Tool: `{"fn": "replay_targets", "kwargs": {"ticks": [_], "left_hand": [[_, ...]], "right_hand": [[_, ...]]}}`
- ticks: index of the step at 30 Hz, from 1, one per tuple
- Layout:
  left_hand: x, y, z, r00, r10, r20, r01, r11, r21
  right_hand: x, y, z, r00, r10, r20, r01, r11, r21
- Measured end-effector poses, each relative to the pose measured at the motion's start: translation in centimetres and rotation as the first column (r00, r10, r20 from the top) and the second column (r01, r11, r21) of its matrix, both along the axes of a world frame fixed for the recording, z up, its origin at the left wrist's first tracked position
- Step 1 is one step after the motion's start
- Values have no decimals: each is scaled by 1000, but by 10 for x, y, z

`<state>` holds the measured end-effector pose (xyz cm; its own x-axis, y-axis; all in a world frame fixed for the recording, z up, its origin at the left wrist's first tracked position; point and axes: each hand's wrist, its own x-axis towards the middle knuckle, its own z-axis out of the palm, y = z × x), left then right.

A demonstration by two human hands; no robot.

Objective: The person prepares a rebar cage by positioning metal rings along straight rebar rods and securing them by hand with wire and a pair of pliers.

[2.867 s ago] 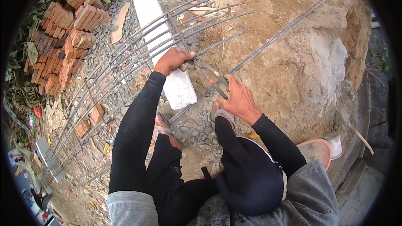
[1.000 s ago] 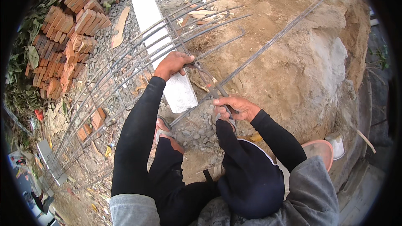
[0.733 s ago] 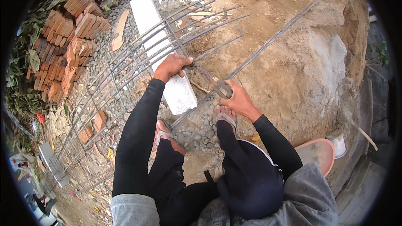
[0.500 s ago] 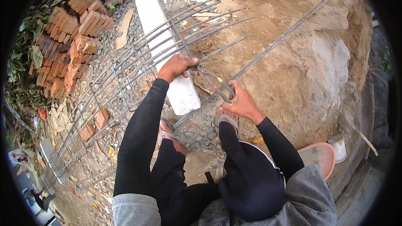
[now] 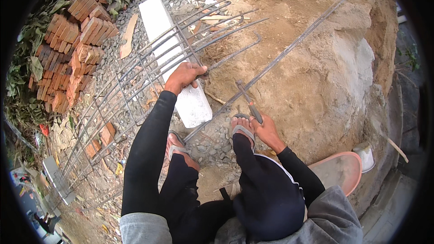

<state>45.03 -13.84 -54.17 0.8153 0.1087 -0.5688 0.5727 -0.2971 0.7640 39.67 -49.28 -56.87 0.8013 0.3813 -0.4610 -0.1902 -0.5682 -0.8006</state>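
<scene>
A cage of steel reinforcing bars [image 5: 132, 65], with hooked ends and square stirrups, crosses a long white block [image 5: 194, 107]. My left hand [image 5: 181, 77] is closed at the cage's near corner, thumb and fingers around the end of a lower bar where a stirrup meets it. Whether a tie wire is also in those fingers is too small to tell. In my right hand [image 5: 267, 132] is a pair of pincers [image 5: 247, 97] with dark handles and an orange mark. Its head points away from me, apart from the cage, over two long loose bars [image 5: 289, 53].
Stacked red bricks [image 5: 68, 54] stand at the far left among dry leaves. My sandalled feet [image 5: 244, 127] are on gravel beside the block. A pinkish basin [image 5: 339, 171] and a white bucket [image 5: 364, 157] sit at the right, below a sandy mound [image 5: 316, 81].
My right hand has drawn the pincers back from the cage corner, toward me and slightly right. The pincers' handles have come together. My left hand stays at the corner.
</scene>
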Motion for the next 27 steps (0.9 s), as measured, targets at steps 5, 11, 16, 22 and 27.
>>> {"fn": "replay_targets", "kwargs": {"ticks": [5,11,16,22,27], "left_hand": [[-22,-14,12,990,89,108,-101,989,110],[-64,-115,71,569,-598,565,-89,638,765],[-107,-133,62,663,-618,423,364,759,540],[-64,-148,91,778,-446,442,206,846,491],[-29,-138,68,802,-26,597,-197,931,306]], "right_hand": [[-3,-15,39,982,65,176,-18,966,-257],[-6,-43,61,928,291,233,-184,901,-394],[-11,-28,64,945,283,165,-241,942,-232],[-12,-38,51,374,641,670,-286,767,-574],[-9,-99,-9,525,613,590,-253,775,-579]]}}
